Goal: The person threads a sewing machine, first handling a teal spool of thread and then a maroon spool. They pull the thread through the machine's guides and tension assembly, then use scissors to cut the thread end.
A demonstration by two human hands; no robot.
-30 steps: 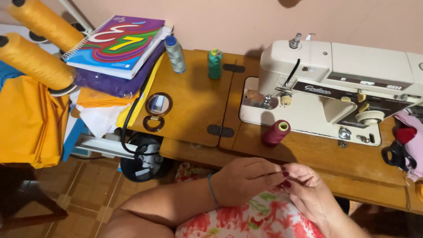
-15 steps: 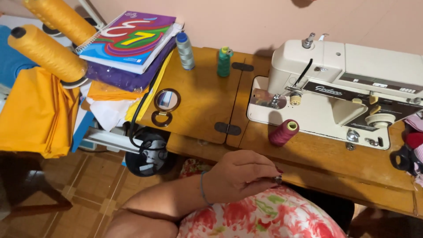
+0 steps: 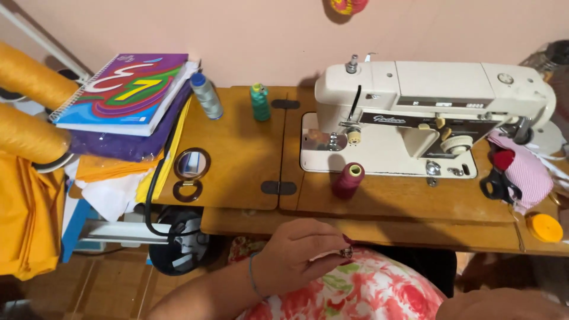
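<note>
My left hand [image 3: 299,256] rests over my lap on a floral dress [image 3: 367,293], just below the front edge of the wooden sewing table [image 3: 237,142]. Its fingertips pinch a small metal piece [image 3: 347,253]. Only a blurred part of my right hand [image 3: 507,303] shows at the bottom right corner, and its fingers are hidden. A maroon thread spool [image 3: 348,179] stands on the table straight above the left hand. Behind it sits a cream sewing machine [image 3: 427,101].
A teal spool [image 3: 259,102] and a grey spool [image 3: 207,95] stand at the table's back. A colourful spiral notebook [image 3: 127,92] lies on stacked fabric at left, beside orange thread cones [image 3: 29,136]. Black scissors [image 3: 498,186] and a yellow disc [image 3: 544,227] lie at right. A small round mirror [image 3: 191,164] sits near the table's left edge.
My right hand has left the left hand and dropped to the lower right corner. The left hand stays over my lap, still pinching. The view has shifted left.
</note>
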